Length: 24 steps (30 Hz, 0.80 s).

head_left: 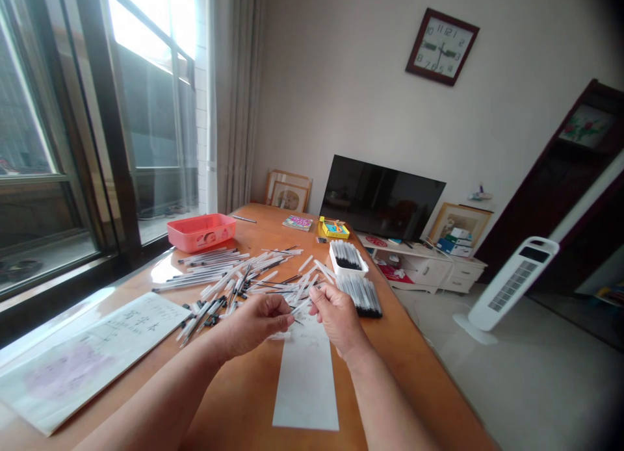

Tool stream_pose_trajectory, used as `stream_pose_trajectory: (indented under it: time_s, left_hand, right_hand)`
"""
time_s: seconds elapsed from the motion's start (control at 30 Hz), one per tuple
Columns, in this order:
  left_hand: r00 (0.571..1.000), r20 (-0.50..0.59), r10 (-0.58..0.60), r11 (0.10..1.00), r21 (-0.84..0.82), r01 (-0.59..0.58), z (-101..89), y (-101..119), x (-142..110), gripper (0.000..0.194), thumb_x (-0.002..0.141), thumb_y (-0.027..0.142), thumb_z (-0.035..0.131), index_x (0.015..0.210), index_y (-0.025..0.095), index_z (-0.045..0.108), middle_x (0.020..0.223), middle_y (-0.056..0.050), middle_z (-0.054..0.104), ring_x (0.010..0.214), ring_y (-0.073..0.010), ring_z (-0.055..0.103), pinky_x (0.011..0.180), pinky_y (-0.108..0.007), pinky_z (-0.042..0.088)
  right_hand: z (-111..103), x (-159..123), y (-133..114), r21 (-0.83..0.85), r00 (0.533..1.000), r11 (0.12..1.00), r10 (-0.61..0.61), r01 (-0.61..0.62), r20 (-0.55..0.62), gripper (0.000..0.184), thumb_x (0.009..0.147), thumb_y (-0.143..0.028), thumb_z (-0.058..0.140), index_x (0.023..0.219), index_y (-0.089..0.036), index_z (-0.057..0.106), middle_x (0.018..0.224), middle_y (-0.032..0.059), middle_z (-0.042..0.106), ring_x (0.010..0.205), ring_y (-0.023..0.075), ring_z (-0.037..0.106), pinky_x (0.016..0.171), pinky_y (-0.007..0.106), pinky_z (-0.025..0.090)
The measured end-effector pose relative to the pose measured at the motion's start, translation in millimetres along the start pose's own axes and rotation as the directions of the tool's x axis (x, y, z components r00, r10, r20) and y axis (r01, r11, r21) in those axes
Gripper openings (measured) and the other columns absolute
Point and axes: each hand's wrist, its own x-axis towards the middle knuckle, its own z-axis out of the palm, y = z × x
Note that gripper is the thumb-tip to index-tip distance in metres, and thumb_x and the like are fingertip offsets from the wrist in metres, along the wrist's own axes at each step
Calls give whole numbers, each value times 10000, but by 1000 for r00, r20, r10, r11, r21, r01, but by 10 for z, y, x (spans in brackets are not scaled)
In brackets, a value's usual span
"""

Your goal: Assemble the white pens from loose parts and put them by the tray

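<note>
- And here between the two hands, a slim translucent pen barrel is held up at a slant, just above the top end of a long white paper strip.
- On the near end, the barrel is pinched between thumb and forefinger of the left hand; the grip is closed down narrowly.
- On the far end, it is nipped by the thumb and fingertips of the right hand, the grip closed too, the other fingers curled in.
- Just beyond, a loose heap of pen barrels is spread across the orange-brown table, pointing every which way.
- Nearer the left hand, a cluster of black pen caps is seen mixed in with the barrels.
- Over on the right, a neat row of black-ended pens is laid side by side, and right behind it more pens are packed into a white plastic tray.
- At the left edge, a copybook is laid flat, with a red plastic basket set farther back.
- Toward the far end, a colourful booklet and a yellow box are placed near each other.
</note>
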Motion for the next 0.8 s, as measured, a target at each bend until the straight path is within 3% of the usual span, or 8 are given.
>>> stream_pose_trajectory:
  time_s: [0.13, 0.33, 0.47, 0.63, 0.8]
  left_hand:
    - [996, -75, 57, 996, 70, -52, 15, -13, 23, 356, 835, 499, 727, 797, 178, 579, 663, 44, 507, 616, -114, 412, 559, -248, 303]
    - [995, 38, -89, 994, 73, 86, 10, 158, -55, 508, 951, 617, 483, 1020, 160, 695, 891, -79, 729, 769, -190, 595, 717, -310, 447]
    - [998, -9, -61, 996, 63, 61, 21, 80, -30, 464, 904, 608, 569, 925, 159, 685, 803, -59, 699, 709, -178, 567, 653, -293, 423]
    - [991, -116, 64, 982, 185, -42, 39, 3, 19, 371, 851, 524, 684, 755, 178, 591, 633, 35, 510, 596, -119, 406, 551, -256, 288]
    - [998, -57, 1, 994, 112, 6, 35, 62, -3, 427, 904, 587, 588, 872, 168, 667, 758, -25, 648, 664, -151, 520, 597, -262, 371]
  right_hand:
    - [47, 3, 36, 24, 999, 999, 28, -27, -40, 451, 926, -562, 603, 667, -195, 565, 628, -5, 615, 570, 125, 474, 561, 258, 366]
    - [41, -20, -15, 87, 1000, 996, 17, -16, -19, 439, 928, -570, 595, 700, -196, 574, 661, -2, 623, 575, 123, 489, 579, 257, 396]
    - [74, -27, -22, 79, 1000, 997, 17, -16, -13, 449, 922, -574, 599, 678, -198, 565, 648, -7, 615, 565, 120, 485, 565, 252, 392]
    - [107, -20, 25, 91, 994, 990, 106, -105, -3, 455, 892, -601, 625, 692, -196, 570, 612, -8, 612, 529, 117, 470, 505, 242, 349]
    - [86, -9, 17, 143, 996, 986, 91, -90, -1, 442, 890, -601, 639, 741, -187, 599, 667, 5, 641, 562, 112, 501, 527, 232, 374]
